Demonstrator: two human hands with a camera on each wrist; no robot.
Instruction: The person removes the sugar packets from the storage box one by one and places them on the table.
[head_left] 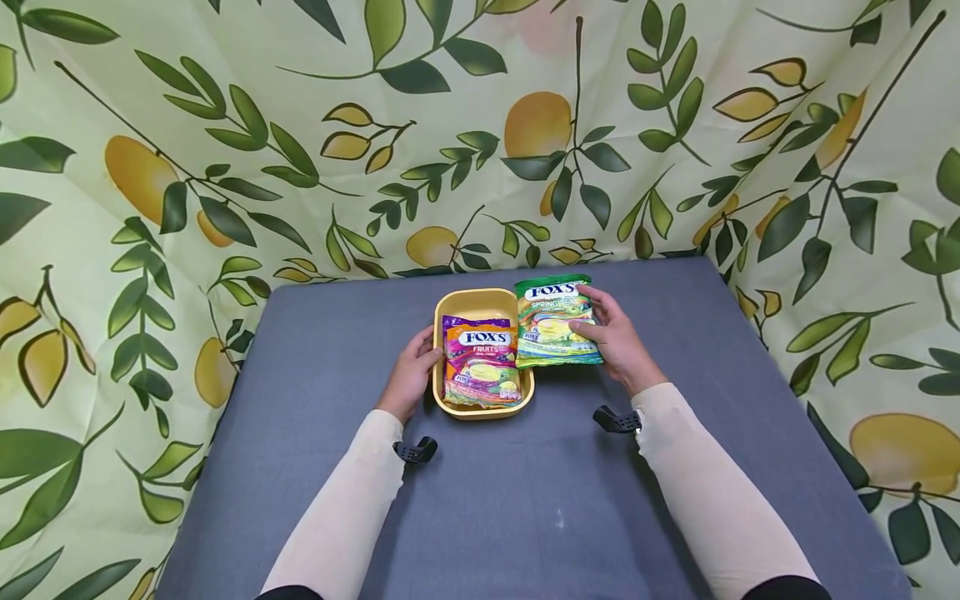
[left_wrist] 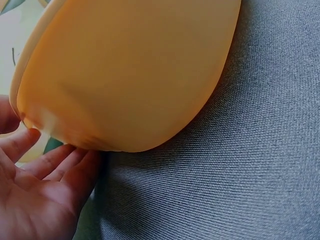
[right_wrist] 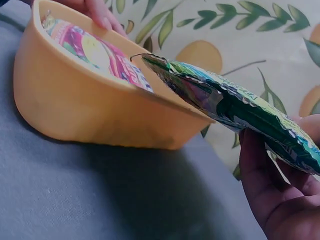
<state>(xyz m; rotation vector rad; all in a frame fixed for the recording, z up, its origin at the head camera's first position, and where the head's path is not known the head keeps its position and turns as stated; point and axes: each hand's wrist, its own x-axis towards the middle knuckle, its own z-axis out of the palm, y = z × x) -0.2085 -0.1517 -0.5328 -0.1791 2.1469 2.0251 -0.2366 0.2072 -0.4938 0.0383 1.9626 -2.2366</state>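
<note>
My left hand (head_left: 408, 372) grips the left rim of a yellow plastic tub (head_left: 484, 413), one digit over the edge and the other fingers against the outer wall. Inside the tub lies an orange and purple candy bag (head_left: 482, 367) marked FOX'S Fruits; a purple edge shows behind it, and I cannot tell whether that is a second bag. Pinched in my right hand (head_left: 618, 340) is a green FOX'S Spring Tea candy bag (head_left: 555, 329). It is raised at the tub's right side, its left edge overlapping the rim in the head view. The right wrist view shows this green bag (right_wrist: 235, 100) edge-on.
The tub stands on a table with a grey cloth (head_left: 540, 500). A leaf-and-fruit patterned curtain (head_left: 465, 192) hangs behind the table and along both sides. A black strap (head_left: 617, 419) sits at each wrist.
</note>
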